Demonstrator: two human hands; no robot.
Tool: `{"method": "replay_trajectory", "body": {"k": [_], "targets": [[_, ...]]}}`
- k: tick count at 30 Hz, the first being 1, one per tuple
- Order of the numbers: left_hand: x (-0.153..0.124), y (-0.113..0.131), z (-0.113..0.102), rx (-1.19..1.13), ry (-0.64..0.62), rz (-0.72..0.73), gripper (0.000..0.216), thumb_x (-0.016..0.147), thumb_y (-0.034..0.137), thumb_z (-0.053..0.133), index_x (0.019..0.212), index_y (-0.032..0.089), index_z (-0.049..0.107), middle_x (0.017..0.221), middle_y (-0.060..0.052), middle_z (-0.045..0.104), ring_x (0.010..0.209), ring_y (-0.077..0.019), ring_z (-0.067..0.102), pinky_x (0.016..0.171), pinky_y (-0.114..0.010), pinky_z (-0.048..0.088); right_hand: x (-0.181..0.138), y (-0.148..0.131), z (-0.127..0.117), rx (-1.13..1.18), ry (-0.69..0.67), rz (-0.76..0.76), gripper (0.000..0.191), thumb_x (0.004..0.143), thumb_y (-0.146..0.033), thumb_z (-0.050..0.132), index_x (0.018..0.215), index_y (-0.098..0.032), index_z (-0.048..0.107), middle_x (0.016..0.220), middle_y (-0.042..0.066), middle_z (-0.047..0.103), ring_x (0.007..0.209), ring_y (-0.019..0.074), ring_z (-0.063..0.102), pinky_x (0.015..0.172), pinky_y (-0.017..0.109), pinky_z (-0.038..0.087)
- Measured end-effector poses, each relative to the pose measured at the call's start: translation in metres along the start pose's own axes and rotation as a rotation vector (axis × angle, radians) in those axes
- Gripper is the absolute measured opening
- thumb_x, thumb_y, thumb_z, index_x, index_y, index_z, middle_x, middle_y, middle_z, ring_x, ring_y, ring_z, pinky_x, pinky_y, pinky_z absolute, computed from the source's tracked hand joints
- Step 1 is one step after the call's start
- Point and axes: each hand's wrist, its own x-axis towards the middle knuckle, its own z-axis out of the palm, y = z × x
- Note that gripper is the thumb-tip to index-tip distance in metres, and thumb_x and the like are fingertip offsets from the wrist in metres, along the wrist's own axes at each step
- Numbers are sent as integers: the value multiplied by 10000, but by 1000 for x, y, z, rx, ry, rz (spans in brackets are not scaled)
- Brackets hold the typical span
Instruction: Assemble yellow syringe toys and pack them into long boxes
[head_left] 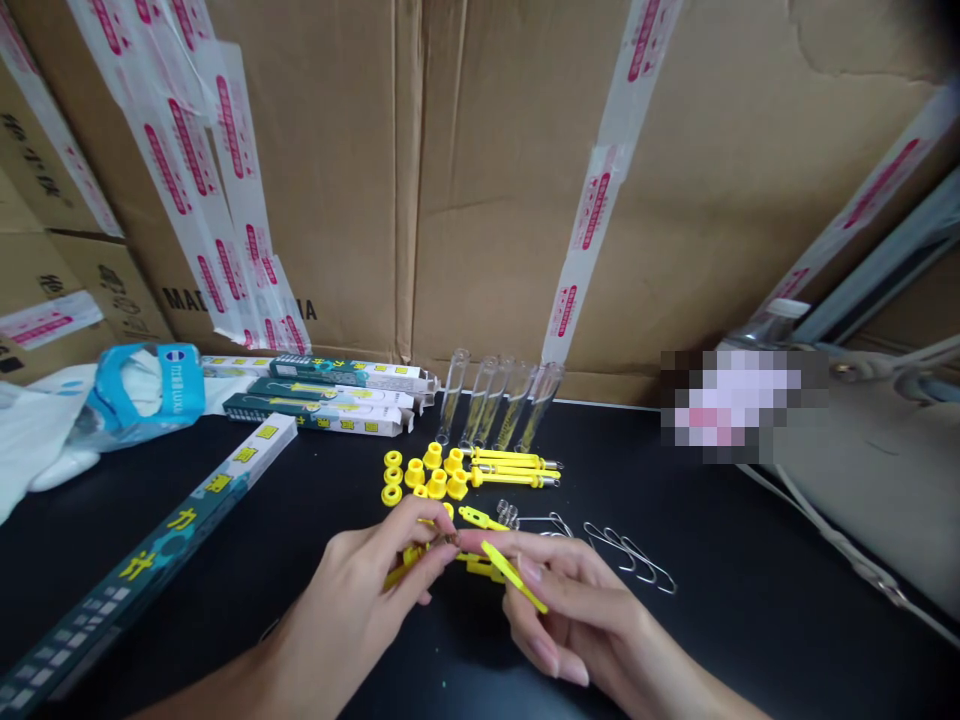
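Observation:
My left hand (367, 590) and my right hand (570, 610) meet low over the black table (300, 560). Both pinch small parts together at their fingertips. The right hand holds a thin yellow plastic strip (514, 577) slanting down to the right. The left hand pinches a small metal piece and a yellow part (409, 562) against it. Just beyond the fingers lie several yellow caps (424, 473), yellow rods with metal tips (514, 468), several clear tubes (499, 405) and bent wire hooks (626, 552).
Long printed boxes lie at the left: a stack (330, 395) by the cardboard wall and one (150, 555) running diagonally toward me. A blue-and-white plastic bag (139, 390) sits far left. Taped cardboard cartons (480, 180) close the back. A grey surface (885, 480) borders the right.

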Motion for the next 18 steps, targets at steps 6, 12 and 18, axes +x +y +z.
{"method": "replay_trajectory", "body": {"k": [6,12,18], "targets": [[-4,-2,0,49,-54,-2,55,938,271,525,894,254,554,776,55,707,640,-110,717,581,-136,586,1,-3,2,-11,-7,6,405,929,-353,625,1252,-114,672,515,-16,535,399,44,317,435,210,215],[-4,-2,1,-7,12,-9,171,927,317,572,1096,286,561,873,64,771,716,-116,750,662,-143,594,1,-4,2,-72,25,5,413,940,-385,615,1250,-119,674,533,-7,553,403,36,328,421,193,194],[3,11,-4,130,40,75,188,936,257,539,945,272,726,799,73,774,686,-95,733,676,-105,550,0,-4,5,-83,12,-9,439,939,-399,618,1288,-133,647,554,-3,575,411,34,336,434,192,216]]}}
